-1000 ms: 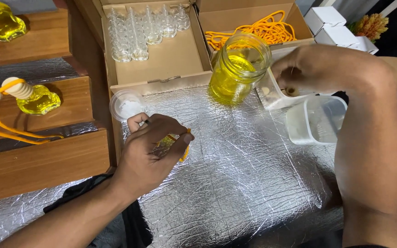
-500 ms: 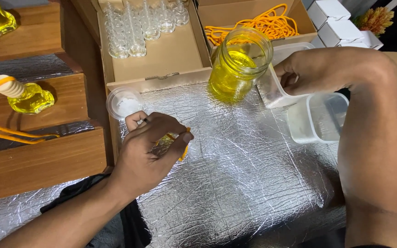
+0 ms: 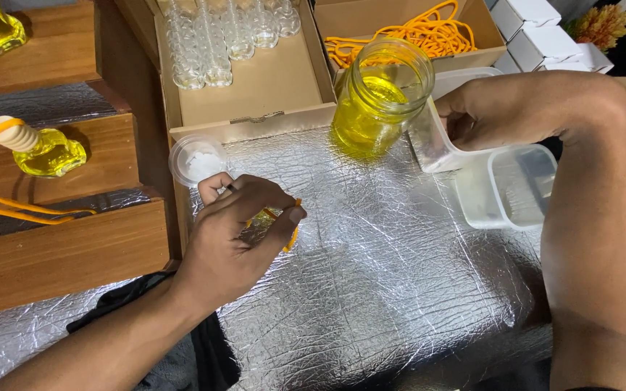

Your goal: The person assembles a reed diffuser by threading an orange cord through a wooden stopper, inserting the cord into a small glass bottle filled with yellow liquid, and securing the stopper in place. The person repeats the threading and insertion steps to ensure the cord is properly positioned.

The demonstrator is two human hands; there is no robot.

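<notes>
Left of the open glass jar of yellow liquid (image 3: pixel 380 98), wooden steps carry a finished small bottle of yellow liquid with a wooden cap and orange cord (image 3: pixel 41 150). Nearer the jar, the left hand (image 3: pixel 237 242) curls its grip around a small glass bottle with an orange cord (image 3: pixel 273 223) on the crinkled silver foil surface (image 3: pixel 400 289); the fingers hide most of it, so its long axis cannot be told. Right of the jar, the right hand (image 3: pixel 516 108) reaches into a clear plastic tub (image 3: pixel 436 141), its grip hidden there. Against the earlier frame, both hands sit nearly unchanged.
</notes>
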